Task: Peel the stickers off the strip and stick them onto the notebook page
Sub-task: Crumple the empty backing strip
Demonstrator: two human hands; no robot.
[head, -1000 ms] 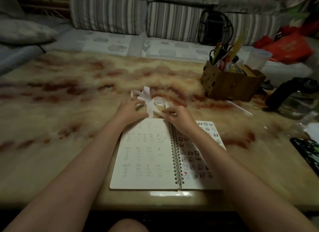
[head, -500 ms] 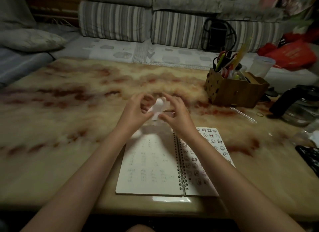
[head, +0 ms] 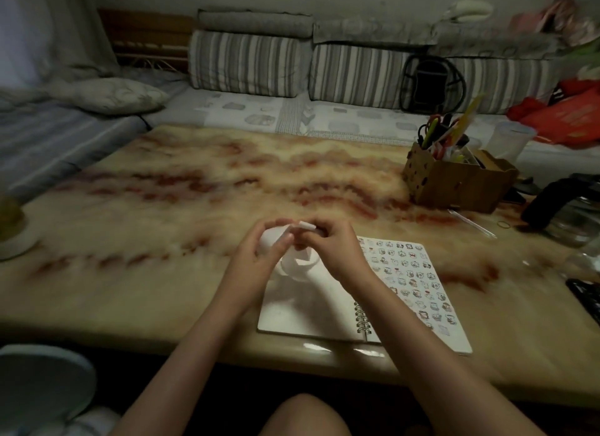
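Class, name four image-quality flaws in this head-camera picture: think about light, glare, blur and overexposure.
Head view, dim light throughout; head view, bright glare on the table's near edge; head view, the notebook's left page is blurred, its writing unreadable; head view, the strip is washed-out white.

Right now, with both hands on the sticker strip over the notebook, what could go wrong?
The sticker strip curls in loose loops under the left hand and right hand; it could tangle or stick to itself. The notebook lies near the table edge, under both forearms; a nudge might slide it off.
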